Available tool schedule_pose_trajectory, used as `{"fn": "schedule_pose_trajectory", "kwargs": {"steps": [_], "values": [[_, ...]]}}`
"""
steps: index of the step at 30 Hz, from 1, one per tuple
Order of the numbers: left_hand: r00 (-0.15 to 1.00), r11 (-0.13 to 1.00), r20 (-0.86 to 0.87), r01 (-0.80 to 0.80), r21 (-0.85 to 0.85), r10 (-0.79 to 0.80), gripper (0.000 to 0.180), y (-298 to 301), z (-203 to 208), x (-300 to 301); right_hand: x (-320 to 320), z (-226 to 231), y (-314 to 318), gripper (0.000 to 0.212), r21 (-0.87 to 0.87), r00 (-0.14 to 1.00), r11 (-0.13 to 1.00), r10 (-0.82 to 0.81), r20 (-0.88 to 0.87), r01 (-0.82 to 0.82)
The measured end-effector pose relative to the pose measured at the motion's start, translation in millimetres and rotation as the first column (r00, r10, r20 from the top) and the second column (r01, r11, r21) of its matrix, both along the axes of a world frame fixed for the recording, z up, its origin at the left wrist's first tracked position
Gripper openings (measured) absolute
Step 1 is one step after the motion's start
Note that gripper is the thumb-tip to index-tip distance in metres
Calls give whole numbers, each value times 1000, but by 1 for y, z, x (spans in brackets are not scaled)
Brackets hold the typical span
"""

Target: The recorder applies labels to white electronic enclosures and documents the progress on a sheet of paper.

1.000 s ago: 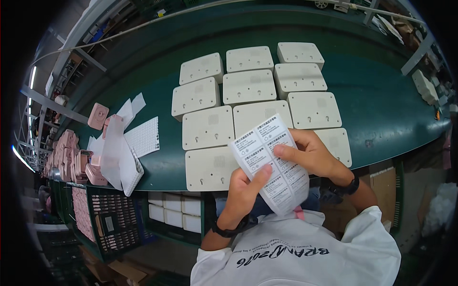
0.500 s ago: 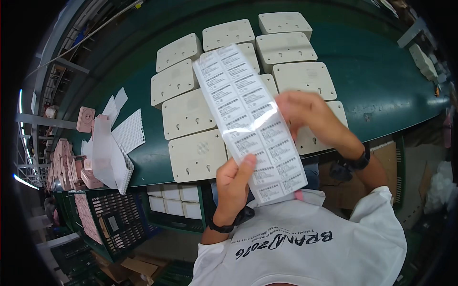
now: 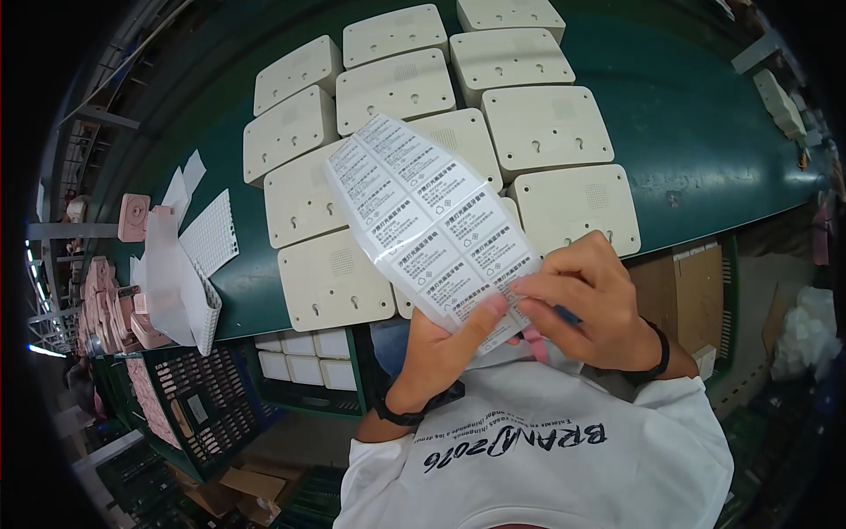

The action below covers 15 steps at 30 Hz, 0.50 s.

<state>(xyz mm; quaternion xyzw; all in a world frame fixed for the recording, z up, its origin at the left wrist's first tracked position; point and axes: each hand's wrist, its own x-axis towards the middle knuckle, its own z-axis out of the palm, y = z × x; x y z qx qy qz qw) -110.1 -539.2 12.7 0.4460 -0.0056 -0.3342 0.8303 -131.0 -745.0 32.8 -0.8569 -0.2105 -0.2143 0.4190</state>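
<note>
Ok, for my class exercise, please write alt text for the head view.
A person's left hand holds a glossy white sheet of printed labels, with the right hand at its lower right edge. Beyond it, rows of cream rounded-rectangular boxes lie on a green tabletop, with pale pink parts and white papers at the left.

White short-sleeved shirt [image 3: 634, 472]; black lettering [image 3: 518, 448]; black left wristband [image 3: 402, 418]; black right wristband [image 3: 663, 350].

White label sheet [image 3: 430, 222], black-printed, glossy, held aslant
</note>
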Motion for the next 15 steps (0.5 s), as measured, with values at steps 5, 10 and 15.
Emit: {"fn": "schedule_pose_trajectory", "kwargs": {"steps": [5,10,15], "values": [[971,991,236,15,131,-46,43,-2,4,-3,1,0,5,32,-57,1000,998,-8,1,8],[961,986,277,-67,152,22,45,-8,4,-8,3,0,11,35,-94,1000,996,-2,28,4],[914,963,404,-133,235,27,42,-10,-1,-10,3,-1,17,37,-153,995,986,-54,79,65]]}}
